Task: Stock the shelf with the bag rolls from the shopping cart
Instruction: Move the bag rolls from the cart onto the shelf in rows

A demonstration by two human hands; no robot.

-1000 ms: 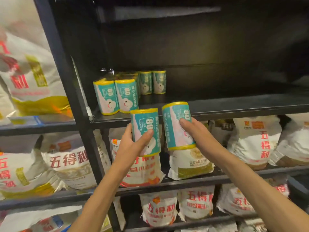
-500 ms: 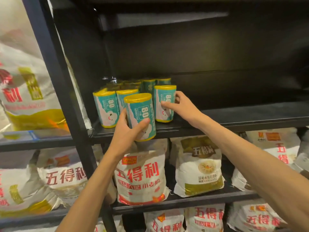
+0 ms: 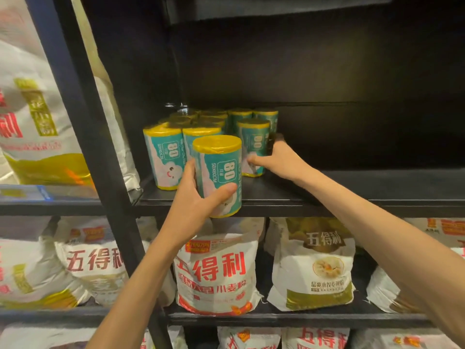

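Several teal bag rolls with yellow caps (image 3: 166, 157) stand clustered at the left end of the black shelf (image 3: 352, 192). My left hand (image 3: 193, 200) grips one upright roll (image 3: 219, 172) in front of the shelf's front edge, just above it. My right hand (image 3: 281, 159) reaches onto the shelf with its fingers wrapped round a second roll (image 3: 253, 144), which stands on the shelf at the right side of the cluster. The shopping cart is out of view.
The shelf to the right of the rolls is bare and dark. White flour sacks (image 3: 216, 273) with red lettering fill the shelves below and the bay to the left (image 3: 32, 122). A black upright post (image 3: 83, 122) borders the cluster on the left.
Both hands rose from below the shelf. My right hand set its roll down beside the cluster and keeps its grip; my left hand brought its roll up to the shelf's front edge.
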